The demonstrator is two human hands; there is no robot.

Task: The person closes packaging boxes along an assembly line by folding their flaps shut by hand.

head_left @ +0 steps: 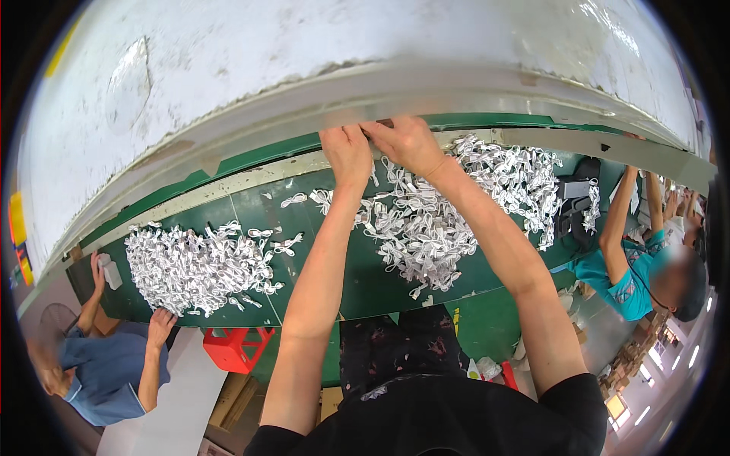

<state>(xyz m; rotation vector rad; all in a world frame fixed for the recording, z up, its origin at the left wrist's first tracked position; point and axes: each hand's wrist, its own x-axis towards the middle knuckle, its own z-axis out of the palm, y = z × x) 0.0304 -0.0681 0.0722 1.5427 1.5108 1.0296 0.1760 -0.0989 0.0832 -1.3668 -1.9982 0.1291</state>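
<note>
Filling the lower edge, a black shirt (426, 418) was worn with dark patterned trousers (403, 346). A red stool (224, 349) was placed to the left, at the near edge of a green table (365, 281). On it, white cables were laid, looped in small bundles: a left heap (198, 266) and a right heap (433, 243), the latter partly crossed by the right forearm. A few loose bundles (293, 200) were scattered between. A grey box (574, 190) was set among black items beyond the right heap.

At the far edge, by a pale rail (266, 169), the left hand (348, 158) and right hand (411, 146) were held side by side, fingers bent forward. Their fingertips were blurred; whether anything was pinched could not be told. Above was mounted a scuffed white panel (266, 45).

At the left end, a co-worker in blue (114, 372) was seated, one hand (161, 325) rested at the left heap, the other near a white box (113, 275). A co-worker in teal (620, 277) was seen at the right, both arms raised to the table.
</note>
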